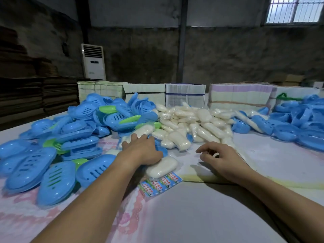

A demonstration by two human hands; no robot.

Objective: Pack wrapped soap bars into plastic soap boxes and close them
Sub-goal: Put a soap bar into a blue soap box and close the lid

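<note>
white soap bar (162, 166), glossy clear wrap

Two bare forearms, entering from the lower edge, uncovered as far up as visible: no sleeve edge showing. Left hand (142, 149) bare, without glove, ring or band. Right hand (221, 157) likewise bare, wrist without watch or strap. Short, plain fingernails on the visible fingers (204, 149) of the right hand. Light hair along both forearms.
</note>
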